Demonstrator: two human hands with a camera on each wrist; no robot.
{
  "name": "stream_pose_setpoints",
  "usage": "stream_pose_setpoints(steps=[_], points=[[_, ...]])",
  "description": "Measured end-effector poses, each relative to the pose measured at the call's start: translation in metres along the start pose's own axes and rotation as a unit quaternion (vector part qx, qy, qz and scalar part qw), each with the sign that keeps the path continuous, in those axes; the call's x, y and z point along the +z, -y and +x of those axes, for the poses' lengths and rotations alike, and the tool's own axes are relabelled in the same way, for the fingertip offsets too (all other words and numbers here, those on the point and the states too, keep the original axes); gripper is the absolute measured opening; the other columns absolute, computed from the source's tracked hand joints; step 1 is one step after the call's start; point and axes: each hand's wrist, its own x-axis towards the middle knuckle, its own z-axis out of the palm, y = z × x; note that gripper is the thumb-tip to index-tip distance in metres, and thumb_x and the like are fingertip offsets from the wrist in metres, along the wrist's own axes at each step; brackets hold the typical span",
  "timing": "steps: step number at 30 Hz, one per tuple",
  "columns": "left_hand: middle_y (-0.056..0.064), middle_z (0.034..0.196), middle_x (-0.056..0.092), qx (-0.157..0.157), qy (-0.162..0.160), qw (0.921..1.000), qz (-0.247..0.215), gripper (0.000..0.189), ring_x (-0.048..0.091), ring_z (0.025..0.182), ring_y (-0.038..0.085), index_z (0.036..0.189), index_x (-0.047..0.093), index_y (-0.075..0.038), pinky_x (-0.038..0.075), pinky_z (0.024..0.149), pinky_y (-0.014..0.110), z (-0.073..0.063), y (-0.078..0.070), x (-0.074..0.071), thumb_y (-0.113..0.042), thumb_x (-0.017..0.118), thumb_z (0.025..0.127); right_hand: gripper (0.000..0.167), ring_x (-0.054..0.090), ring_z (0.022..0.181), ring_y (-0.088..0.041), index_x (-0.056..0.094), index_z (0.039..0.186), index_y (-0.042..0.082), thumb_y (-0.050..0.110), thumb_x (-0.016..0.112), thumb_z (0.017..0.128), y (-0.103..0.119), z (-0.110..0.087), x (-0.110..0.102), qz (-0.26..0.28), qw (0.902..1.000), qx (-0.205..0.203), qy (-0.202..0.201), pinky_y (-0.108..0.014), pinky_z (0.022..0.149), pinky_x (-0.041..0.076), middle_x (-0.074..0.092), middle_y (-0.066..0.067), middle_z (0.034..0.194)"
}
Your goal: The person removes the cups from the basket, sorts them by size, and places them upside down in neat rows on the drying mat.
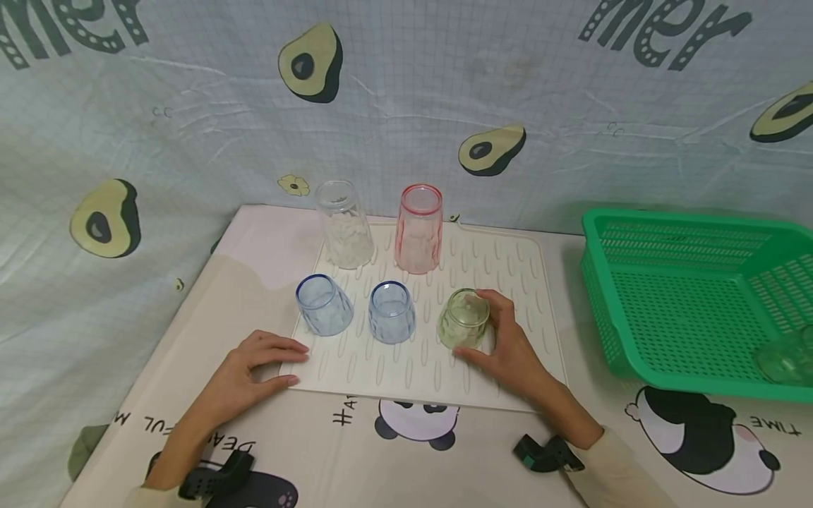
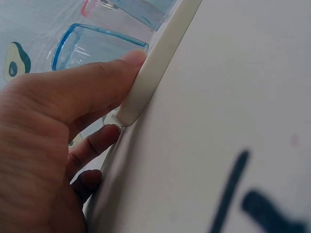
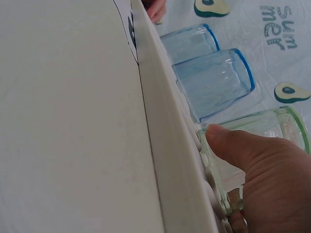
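Note:
A short green glass [image 1: 462,321] stands on a white ribbed drying mat [image 1: 381,377], right of two short blue glasses. My right hand [image 1: 511,346] holds it from the right, thumb at the near lower side and fingers around the far side; some fingers are hidden behind the glass in the right wrist view. My left hand [image 1: 238,377] rests at the mat's near left corner, fingers loosely extended, with one fingertip on the mat's edge in the left wrist view. Nearest to it is the left blue glass [image 1: 326,307]; the other blue glass [image 1: 392,314] stands mid-mat.
Behind the short glasses stand a tall clear glass [image 1: 348,233] and a tall pink glass [image 1: 418,236]. To the right sits a green plastic basket [image 1: 699,386] with a greenish glass [image 1: 784,358] lying inside. An avocado-print cloth [image 1: 406,92] hangs behind the table.

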Motion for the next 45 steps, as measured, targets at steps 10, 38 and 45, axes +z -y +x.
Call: stream_pose_setpoints(steps=[10, 38, 45], points=[[-0.006, 0.11, 0.065, 0.001, -0.002, 1.0, -0.006, 0.036, 0.049, 0.103, 0.01, 0.104, 0.075, -0.017, 0.035, 0.088, 0.014, 0.0, 0.001, 0.0, -0.005, 0.083, 0.07, 0.1, 0.048, 0.124, -0.038, 0.022, 0.14, 0.004, 0.002, 0.087, 0.065, 0.012, 0.001, -0.003, -0.006, 1.0, 0.006, 0.004, -0.04, 0.098, 0.042, 0.044, -0.021, 0.136], [-0.006, 0.11, 0.065, 0.004, -0.001, 1.0, 0.003, 0.037, 0.049, 0.103, 0.009, 0.102, 0.075, -0.017, 0.036, 0.087, 0.016, 0.0, 0.002, 0.0, -0.005, 0.084, 0.069, 0.092, 0.041, 0.126, -0.037, 0.027, 0.137, -0.006, -0.014, 0.082, 0.064, 0.051, 0.014, -0.043, 0.025, 0.9977, -0.05, -0.037, -0.046, 0.103, 0.036, 0.04, -0.022, 0.137], [-0.005, 0.109, 0.066, 0.005, -0.005, 1.0, -0.002, 0.037, 0.049, 0.102, 0.01, 0.102, 0.075, -0.017, 0.036, 0.087, 0.016, -0.001, 0.003, 0.001, -0.004, 0.084, 0.069, 0.081, 0.045, 0.119, -0.043, 0.029, 0.132, -0.018, -0.023, 0.073, 0.064, 0.088, 0.019, -0.066, 0.026, 0.9938, -0.092, -0.057, -0.037, 0.101, 0.042, 0.041, -0.032, 0.132]])
